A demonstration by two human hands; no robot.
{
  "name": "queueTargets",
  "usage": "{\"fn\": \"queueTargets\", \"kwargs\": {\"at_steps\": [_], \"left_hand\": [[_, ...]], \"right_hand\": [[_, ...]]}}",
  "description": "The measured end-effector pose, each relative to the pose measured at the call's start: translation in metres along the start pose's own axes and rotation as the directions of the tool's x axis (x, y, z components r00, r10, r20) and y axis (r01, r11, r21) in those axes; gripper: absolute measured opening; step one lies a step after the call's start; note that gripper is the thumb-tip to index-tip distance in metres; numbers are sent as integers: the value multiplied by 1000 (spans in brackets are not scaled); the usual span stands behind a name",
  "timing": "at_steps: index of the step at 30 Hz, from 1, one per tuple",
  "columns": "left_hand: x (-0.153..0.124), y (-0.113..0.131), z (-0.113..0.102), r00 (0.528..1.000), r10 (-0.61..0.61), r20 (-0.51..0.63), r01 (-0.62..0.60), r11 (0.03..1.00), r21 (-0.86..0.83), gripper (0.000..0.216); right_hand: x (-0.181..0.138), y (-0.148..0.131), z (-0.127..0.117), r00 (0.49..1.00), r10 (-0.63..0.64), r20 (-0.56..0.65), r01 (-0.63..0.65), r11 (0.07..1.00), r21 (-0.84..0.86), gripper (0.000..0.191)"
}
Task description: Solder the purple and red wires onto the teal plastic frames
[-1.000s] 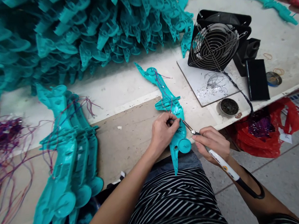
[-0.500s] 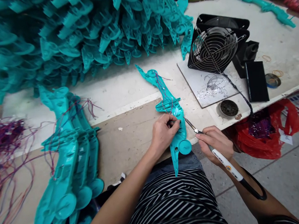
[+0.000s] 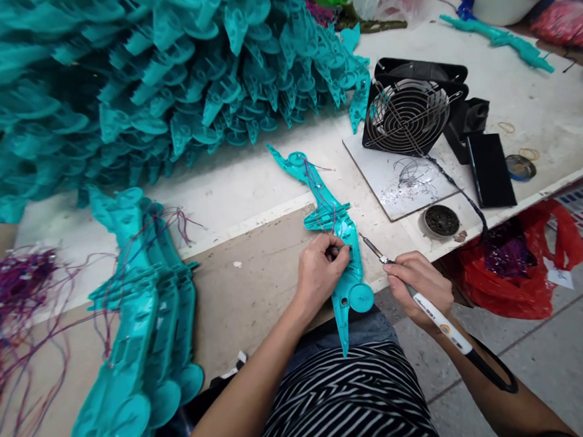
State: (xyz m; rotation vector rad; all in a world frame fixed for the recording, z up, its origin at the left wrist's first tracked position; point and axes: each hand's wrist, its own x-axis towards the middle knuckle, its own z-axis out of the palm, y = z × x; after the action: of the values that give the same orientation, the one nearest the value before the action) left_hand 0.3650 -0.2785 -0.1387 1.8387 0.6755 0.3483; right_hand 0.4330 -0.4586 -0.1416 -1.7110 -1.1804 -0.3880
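A turquoise plastic shell (image 3: pixel 355 267), long and curved, lies across the table's front edge with thin red and blue wires (image 3: pixel 313 177) along its upper half. My left hand (image 3: pixel 322 269) is closed in a pinch over the shell's middle. Something small and dark sits between its fingertips, too hidden to name. In my right hand (image 3: pixel 420 289) is a white and black soldering iron (image 3: pixel 435 316), gripped like a pen. Its metal tip points up and left, close beside the shell's right edge; whether it touches, I cannot tell.
A black fan (image 3: pixel 409 114) stands behind a white tile (image 3: pixel 384 185) littered with wire bits. Nearby are a small round tin (image 3: pixel 440 221) and a black phone-like slab (image 3: pixel 490 170). Stacked shells (image 3: pixel 143 309) and tangled wires (image 3: pixel 14 284) lie left; a shell heap (image 3: pixel 161 74) rises behind.
The view has tilted slightly upward, so the table's things sit lower in the picture. Both hands keep nearly the same pose, the iron's tip still by the shell's right edge.
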Motion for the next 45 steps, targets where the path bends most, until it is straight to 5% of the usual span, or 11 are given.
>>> {"fn": "queueTargets", "kwargs": {"at_steps": [7,16,22,26,29,35,41,45], "left_hand": [[-2,2,-6,999,-33,6,33,999,-23,7],[-28,-5,-69,996,-84,-41,87,993,83,12],[-51,-15,-84,995,-61,-83,76,978,196,16],[-60,-11,-79,985,57,-164,26,886,463,61],[-60,-7,-65,994,69,-80,-1,766,643,87],[-61,-8,-50,998,22,-51,14,794,608,67],[-60,-15,-60,991,68,-112,-13,902,431,10],[-54,-20,-61,986,76,-145,-11,915,403,10]], "right_hand": [[3,-4,-2,999,23,-31,-23,1000,5,30],[0,-3,6,997,48,-65,-41,994,100,30],[6,1,28,975,184,-129,-154,965,211,24],[8,6,41,950,257,-176,-207,942,263,18],[7,8,46,938,294,-182,-239,932,274,16],[5,8,47,928,320,-189,-261,923,281,16],[5,9,47,931,318,-180,-269,930,251,17],[5,9,47,934,309,-182,-262,934,243,17]]}}
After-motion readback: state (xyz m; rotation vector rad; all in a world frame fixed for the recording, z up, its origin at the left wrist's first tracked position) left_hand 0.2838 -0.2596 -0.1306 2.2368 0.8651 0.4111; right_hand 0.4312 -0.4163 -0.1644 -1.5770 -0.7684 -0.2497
